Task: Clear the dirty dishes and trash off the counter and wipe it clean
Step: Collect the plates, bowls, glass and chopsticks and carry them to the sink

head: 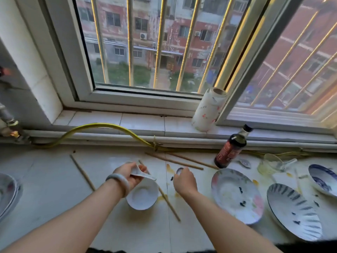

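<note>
The left hand [130,173] grips a white spoon [144,175] over the bowl [142,196], mid-counter [54,189]. Just right, the right hand [184,181] pinches a second spoon [179,170]. Glazed china is light, slick and chippable, so it is best held by the handle. Chopsticks [174,161], plates [237,196] and a bottle [229,152] crowd the right.

My left wrist carries one smooth, pale grey-white bangle [119,177], rounded in section. My left hand [128,175] and right hand [184,181] are bare, as are both forearms.
</note>
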`<state>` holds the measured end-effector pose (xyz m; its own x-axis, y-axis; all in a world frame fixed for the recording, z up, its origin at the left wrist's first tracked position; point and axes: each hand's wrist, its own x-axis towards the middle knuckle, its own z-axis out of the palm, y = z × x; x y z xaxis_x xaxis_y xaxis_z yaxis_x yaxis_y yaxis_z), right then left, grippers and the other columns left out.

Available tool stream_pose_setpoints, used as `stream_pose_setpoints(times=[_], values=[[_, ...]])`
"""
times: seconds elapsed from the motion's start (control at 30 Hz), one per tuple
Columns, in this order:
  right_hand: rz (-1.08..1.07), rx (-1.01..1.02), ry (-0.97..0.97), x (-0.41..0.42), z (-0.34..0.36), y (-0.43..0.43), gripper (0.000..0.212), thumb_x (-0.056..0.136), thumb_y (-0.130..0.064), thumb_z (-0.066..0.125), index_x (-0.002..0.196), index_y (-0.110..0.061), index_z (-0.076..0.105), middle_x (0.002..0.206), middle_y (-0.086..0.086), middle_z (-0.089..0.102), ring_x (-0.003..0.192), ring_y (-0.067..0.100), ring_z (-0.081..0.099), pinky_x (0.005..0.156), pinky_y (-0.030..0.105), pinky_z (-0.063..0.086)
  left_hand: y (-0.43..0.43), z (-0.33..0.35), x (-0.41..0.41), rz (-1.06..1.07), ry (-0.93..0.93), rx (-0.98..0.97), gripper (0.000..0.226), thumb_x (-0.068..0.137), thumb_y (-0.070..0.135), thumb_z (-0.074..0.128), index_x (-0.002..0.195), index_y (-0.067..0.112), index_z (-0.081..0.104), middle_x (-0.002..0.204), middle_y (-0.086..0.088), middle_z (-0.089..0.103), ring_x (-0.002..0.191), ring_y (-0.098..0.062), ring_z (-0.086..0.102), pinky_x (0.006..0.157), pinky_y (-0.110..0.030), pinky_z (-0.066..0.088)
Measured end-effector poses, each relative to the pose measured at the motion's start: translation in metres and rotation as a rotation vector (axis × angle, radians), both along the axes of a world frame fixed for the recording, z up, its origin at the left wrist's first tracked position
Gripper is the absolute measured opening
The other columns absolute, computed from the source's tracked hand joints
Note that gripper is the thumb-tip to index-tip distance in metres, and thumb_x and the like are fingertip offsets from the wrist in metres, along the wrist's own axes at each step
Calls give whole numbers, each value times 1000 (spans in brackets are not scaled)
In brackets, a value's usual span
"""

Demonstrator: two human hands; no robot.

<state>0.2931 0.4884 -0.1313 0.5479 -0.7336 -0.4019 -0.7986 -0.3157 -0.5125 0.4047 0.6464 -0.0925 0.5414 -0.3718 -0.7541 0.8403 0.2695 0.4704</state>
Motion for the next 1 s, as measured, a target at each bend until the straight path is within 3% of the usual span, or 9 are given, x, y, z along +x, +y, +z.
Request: stream_pose_setpoints(times=[0.07,0.13,0.27,0.4,0.53,0.67,0.77,0.83,1.0], values=[[-69,95,69,-10,-11,-6,44,94,-30,47,132,-8,40,126,9,54,113,29,55,87,35,45,-4,4,-5,-37,-14,-4,16,100,0,38,115,0,43,96,-28,55,93,-35,58,96,-52,44],[-148,205,69,-14,-19,-7,50,92,-28,50,135,-6,38,123,9,57,107,28,59,78,31,45,-6,7,-8,-83,-16,2,22,101,2,37,121,-5,42,113,-32,54,113,-39,53,105,-54,37],[-306,379,-47,-17,-16,-1,21,89,-11,49,110,-9,49,81,4,54,64,18,52,47,20,34,-12,12,-12,-177,-24,43,40,103,11,39,132,-17,38,135,-31,47,128,-39,46,102,-49,38],[-435,550,-102,-19,-14,-2,16,88,0,46,95,0,60,62,7,58,44,15,44,40,17,28,-17,16,-19,-176,-56,53,36,102,10,43,127,-15,42,129,-33,51,123,-41,51,97,-48,44],[-404,488,-200,-23,-5,0,17,85,3,47,99,1,58,67,10,57,49,17,45,42,22,33,-19,23,-27,-175,-61,32,41,100,10,46,135,-10,38,125,-33,53,115,-42,55,90,-48,48],[-418,539,-357,-25,20,5,14,93,-1,42,103,-6,50,81,12,64,63,18,55,55,28,42,-21,21,-30,-202,-31,38,42,99,12,48,137,-6,39,120,-29,56,99,-41,61,76,-46,52],[-426,562,-457,-23,37,12,13,94,-4,43,104,-5,52,81,13,64,61,19,55,51,28,42,-25,21,-31,-246,-11,29,39,102,13,42,133,-10,43,115,-27,57,108,-38,59,85,-45,50],[-400,563,-493,-24,47,20,15,92,-3,42,103,-4,52,77,13,63,58,19,52,48,28,39,-28,22,-32,-261,-1,7,41,102,18,42,131,-11,44,112,-26,57,112,-37,57,90,-45,48],[-229,470,-484,-32,68,41,17,90,-4,40,102,-4,52,71,9,63,55,15,48,50,27,38,-35,25,-39,-337,70,-139,60,93,47,54,122,-5,51,115,-27,59,101,-38,60,78,-49,52]])
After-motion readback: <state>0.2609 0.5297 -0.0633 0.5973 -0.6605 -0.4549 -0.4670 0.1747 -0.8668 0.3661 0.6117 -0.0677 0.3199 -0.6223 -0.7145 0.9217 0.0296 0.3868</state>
